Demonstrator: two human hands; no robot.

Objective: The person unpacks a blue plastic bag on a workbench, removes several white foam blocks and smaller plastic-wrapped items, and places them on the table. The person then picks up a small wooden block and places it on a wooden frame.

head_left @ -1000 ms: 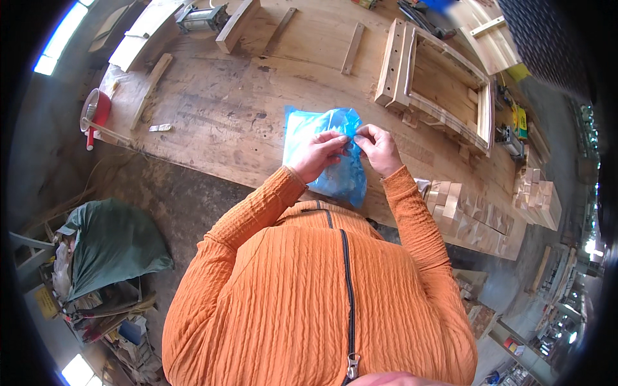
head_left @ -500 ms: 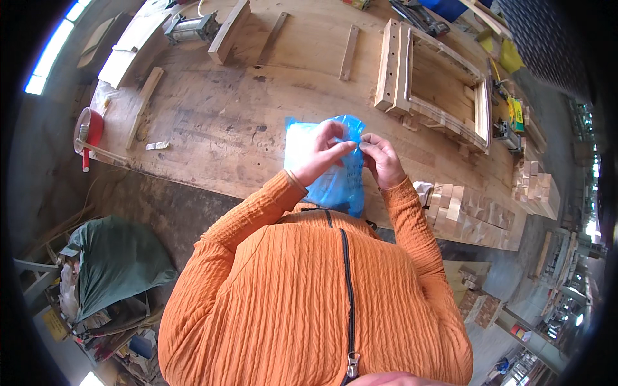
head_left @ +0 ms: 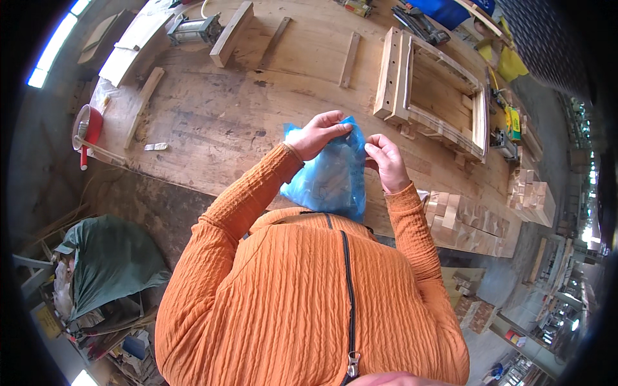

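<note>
A blue, see-through plastic bag (head_left: 329, 183) hangs upright in front of my chest at the workbench's near edge. My left hand (head_left: 317, 136) is closed on its top edge, thumb and fingers pinching the film near the upper corner. At the bag's right edge, my right hand (head_left: 388, 164) has thumb and forefinger pinched together, the tips against the film. The bag looks creased, and something pale shows faintly through it; I cannot make out what it is.
A wooden frame (head_left: 386, 77) lies on the bench (head_left: 212, 135) at right, stacked wood blocks (head_left: 473, 219) nearer. Farther left are wooden strips (head_left: 143, 106), a metal cylinder (head_left: 193, 30) and a red tape roll (head_left: 94, 125). Green cloth (head_left: 116, 257) covers a pile below left.
My hands have moved slightly apart along the bag's top. The left went up and left, and more of the bag's front now shows.
</note>
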